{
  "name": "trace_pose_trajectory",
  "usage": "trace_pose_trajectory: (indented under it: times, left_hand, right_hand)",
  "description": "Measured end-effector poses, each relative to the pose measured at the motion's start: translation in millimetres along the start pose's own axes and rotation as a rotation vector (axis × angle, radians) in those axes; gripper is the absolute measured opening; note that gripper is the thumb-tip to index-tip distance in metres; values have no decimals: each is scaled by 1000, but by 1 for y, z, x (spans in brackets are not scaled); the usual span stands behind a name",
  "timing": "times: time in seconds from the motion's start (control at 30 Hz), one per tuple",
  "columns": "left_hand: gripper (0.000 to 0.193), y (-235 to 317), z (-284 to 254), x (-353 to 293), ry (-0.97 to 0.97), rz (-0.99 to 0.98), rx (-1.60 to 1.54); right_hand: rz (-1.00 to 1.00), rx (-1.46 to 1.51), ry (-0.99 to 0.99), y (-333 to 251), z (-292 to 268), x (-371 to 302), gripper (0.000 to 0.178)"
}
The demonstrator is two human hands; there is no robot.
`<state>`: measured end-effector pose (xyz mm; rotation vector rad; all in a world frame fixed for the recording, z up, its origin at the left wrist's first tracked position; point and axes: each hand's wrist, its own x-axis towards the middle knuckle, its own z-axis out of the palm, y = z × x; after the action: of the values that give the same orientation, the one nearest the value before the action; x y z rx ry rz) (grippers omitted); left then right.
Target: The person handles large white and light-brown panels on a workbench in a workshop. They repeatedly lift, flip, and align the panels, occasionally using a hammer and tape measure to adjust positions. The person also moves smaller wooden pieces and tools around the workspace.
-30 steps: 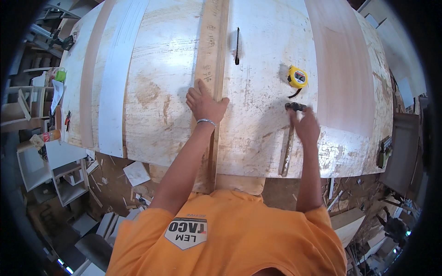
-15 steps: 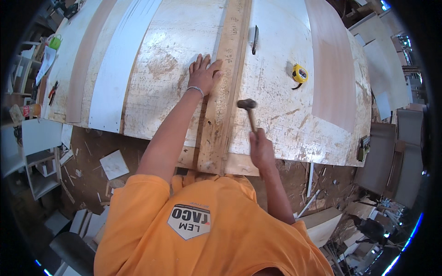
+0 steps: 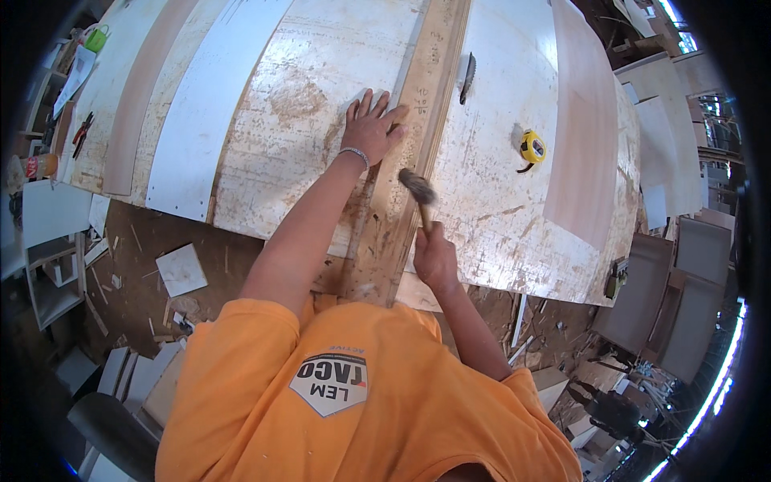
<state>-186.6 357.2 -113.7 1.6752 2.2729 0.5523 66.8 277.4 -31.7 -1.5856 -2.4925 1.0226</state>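
Observation:
My right hand grips the wooden handle of a hammer; its dark head, a little blurred, is over the right part of a long wooden board. That board runs away from my body along the worktable. My left hand lies flat with fingers spread, its thumb side on the board's left edge and the other fingers on the table surface. To the board's right are a dark-bladed knife or saw-like tool and a yellow tape measure.
White and brown strips lie on the table's left side, and a wide brown panel on its right. Red-handled pliers rest near the left edge. Wood scraps and a square offcut litter the floor.
The hammer has swung left, from beside the board to over it, with my right hand. My left hand stays on the board's edge. The whole view has shifted slightly.

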Motion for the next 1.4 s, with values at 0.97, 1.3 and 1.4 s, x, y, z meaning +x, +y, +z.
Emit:
trace_pose_trajectory:
  times: [0.97, 1.3, 1.4]
  left_hand:
    - [35, 42, 18, 28, 214, -208, -17]
    - [35, 40, 11, 30, 184, -218, -115]
    - [34, 47, 10, 32, 171, -194, -120]
  right_hand:
    - [-8, 102, 439, -96, -141, 470, 36]
    - [-50, -37, 650, -95, -108, 498, 34]
    - [-173, -326, 225, -59, -117, 533, 32]
